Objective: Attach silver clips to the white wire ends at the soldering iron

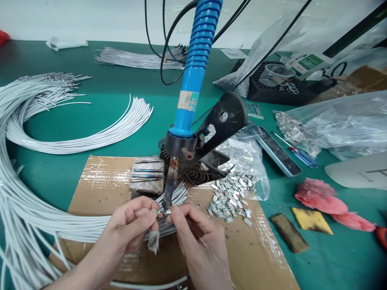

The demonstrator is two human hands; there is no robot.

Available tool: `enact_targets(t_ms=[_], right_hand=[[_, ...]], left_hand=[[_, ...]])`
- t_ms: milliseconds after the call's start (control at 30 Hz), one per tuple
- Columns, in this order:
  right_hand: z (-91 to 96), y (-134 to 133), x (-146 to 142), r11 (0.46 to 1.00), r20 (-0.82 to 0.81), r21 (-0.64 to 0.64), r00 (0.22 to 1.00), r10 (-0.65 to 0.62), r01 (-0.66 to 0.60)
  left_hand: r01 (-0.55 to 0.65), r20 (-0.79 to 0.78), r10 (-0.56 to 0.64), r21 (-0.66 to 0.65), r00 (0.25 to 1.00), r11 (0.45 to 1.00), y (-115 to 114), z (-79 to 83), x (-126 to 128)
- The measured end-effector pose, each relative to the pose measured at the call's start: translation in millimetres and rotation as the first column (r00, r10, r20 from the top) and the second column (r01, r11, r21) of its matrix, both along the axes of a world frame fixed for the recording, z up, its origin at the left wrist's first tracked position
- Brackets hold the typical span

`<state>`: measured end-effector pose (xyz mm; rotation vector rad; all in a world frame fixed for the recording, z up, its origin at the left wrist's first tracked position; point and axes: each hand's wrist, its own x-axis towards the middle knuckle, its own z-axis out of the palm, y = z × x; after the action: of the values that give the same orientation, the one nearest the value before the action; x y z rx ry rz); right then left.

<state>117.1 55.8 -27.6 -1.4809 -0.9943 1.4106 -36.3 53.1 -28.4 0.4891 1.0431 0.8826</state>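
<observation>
A blue-handled soldering iron [193,84] stands fixed in a black stand [217,125], its burnt tip [169,189] pointing down. My left hand [133,227] pinches a white wire end and holds a bundle of white wires [163,229] under the tip. My right hand [196,233] pinches a small metal terminal [167,211] against the wire end, right at the tip. A thin strand of solder seems to run down from my right fingers. Both hands rest over a taped cardboard sheet [99,181].
A pile of small metal terminals [229,197] spills from a plastic bag on the cardboard. Large loops of white wires [36,121] lie at the left. A grey block with metal pins [147,175], brown and yellow sponges [302,225], pink cloth [326,201] and plastic bags [338,121] lie around.
</observation>
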Motion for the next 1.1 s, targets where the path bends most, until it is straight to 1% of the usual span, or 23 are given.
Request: enact_targets(t_ms=[200,367,467,667,767,900,1100], right_hand=[[-0.3,0.2,-0.6,0.999,0.037,0.049,0.999,0.002,-0.004],[-0.6,-0.5,-0.1,0.997,0.075,0.082,0.997,0.001,-0.007],[-1.3,-0.8,-0.1,0.993,0.112,0.113,0.994,0.004,-0.017],[-6.6,-2.3,1.4,0.977,0.23,0.204,0.973,0.013,-0.061],[-9.8,-3.9,2.2,0.974,0.24,0.213,0.97,0.027,-0.08],[-12.4,-6.1,3.4,0.97,0.236,0.222,0.97,0.049,-0.103],[-13.2,-7.2,4.2,0.961,0.244,0.252,0.969,0.047,-0.11]], left_hand=[[-0.002,-0.013,0.001,-0.025,1.0,1.0,-0.4,-0.6,1.0],[0.004,-0.057,-0.005,-0.03,0.998,1.0,-2.2,-1.0,0.9],[0.009,-0.113,-0.009,0.0,0.994,1.0,-3.4,-0.6,0.9],[-0.003,-0.275,0.028,0.091,0.961,0.996,-6.1,-2.3,6.5],[-0.017,-0.341,0.052,0.103,0.939,0.994,-7.5,-1.6,9.8],[-0.044,-0.404,0.084,0.107,0.911,0.993,-7.8,4.3,12.8],[-0.037,-0.456,0.083,0.109,0.886,0.993,-6.4,10.3,14.8]])
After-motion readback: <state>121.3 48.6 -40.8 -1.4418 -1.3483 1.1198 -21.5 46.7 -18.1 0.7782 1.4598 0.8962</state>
